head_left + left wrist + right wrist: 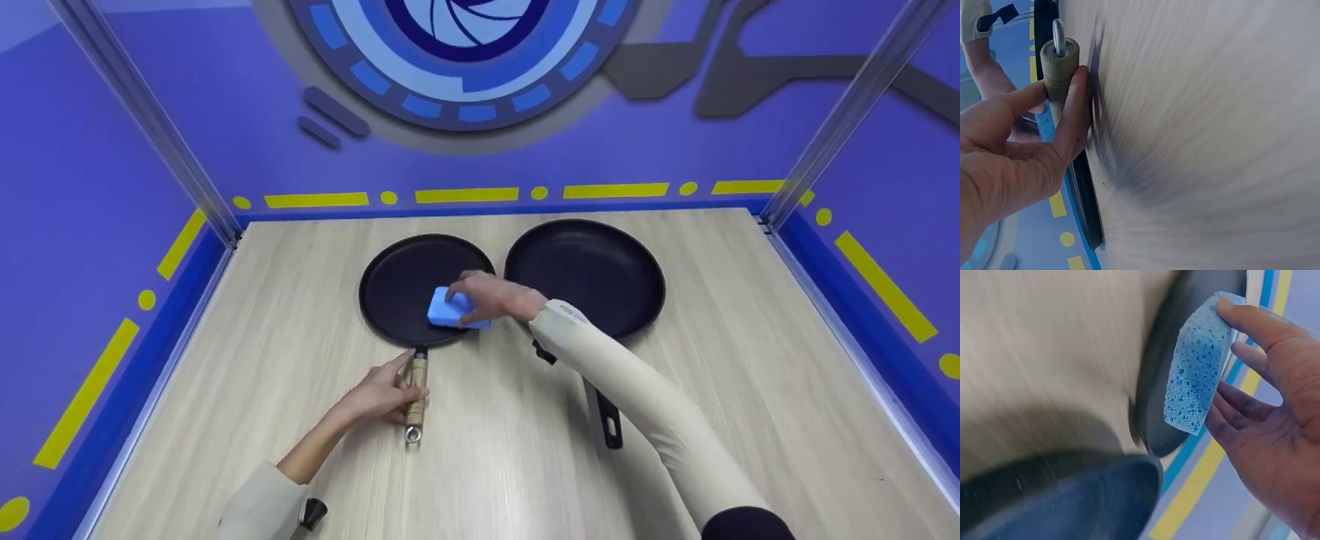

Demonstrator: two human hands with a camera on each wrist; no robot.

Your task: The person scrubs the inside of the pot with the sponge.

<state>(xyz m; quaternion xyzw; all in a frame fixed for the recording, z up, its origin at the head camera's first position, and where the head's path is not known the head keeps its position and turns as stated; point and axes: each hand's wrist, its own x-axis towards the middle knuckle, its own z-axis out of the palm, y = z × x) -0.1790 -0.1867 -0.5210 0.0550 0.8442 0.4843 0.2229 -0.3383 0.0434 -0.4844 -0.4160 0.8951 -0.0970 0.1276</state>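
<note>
A flat black pan lies on the left of the table, its wooden handle pointing toward me. My left hand grips that handle between thumb and fingers; the left wrist view shows the metal hanging ring at the handle's end. Over the right part of this pan, my right hand pinches a blue sponge. Pores cover the sponge's side in the right wrist view, with the thumb on one edge and fingers on the other. Whether its whole underside touches the pan cannot be told.
A deeper black frying pan stands close on the right, its black handle partly under my right forearm. Pale wood tabletop surrounds both pans. Blue walls with yellow dashes enclose the back and sides.
</note>
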